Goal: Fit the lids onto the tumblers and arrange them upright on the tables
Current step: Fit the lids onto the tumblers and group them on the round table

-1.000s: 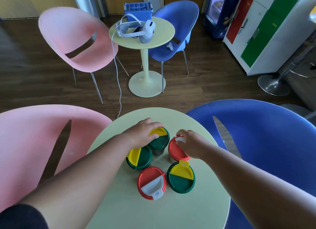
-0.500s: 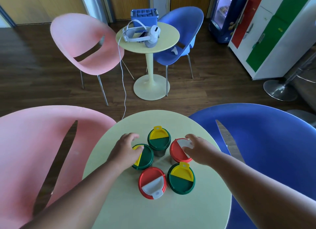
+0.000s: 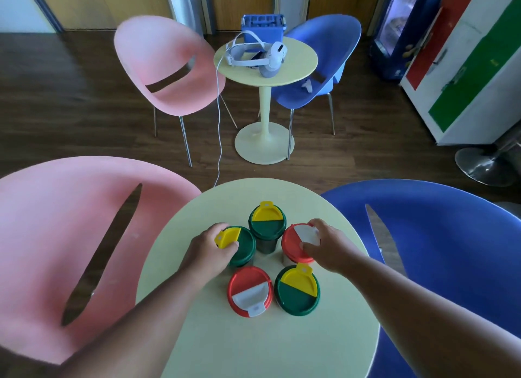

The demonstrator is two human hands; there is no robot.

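Observation:
Several lidded tumblers stand upright in a cluster on the near round yellow table [image 3: 253, 349]. My left hand [image 3: 210, 249] grips the left tumbler with the green and yellow lid [image 3: 245, 246]. My right hand [image 3: 328, 246] grips the right tumbler with the red and white lid [image 3: 291, 243]. Between them at the back stands a green-lidded tumbler [image 3: 267, 222]. In front stand a red-lidded tumbler [image 3: 249, 291] and another green-lidded tumbler [image 3: 297, 291], both untouched.
A pink chair [image 3: 56, 236] is at the left and a blue chair [image 3: 437, 250] at the right of the near table. A second yellow table [image 3: 296, 73] farther off holds a white headset [image 3: 259, 54], with a blue crate [image 3: 263, 27] behind and more chairs around.
My left hand left the back green-lidded tumbler and came down onto the left one, closing around its lid. My right hand stayed on the red-lidded tumbler. The camera tilted up a little.

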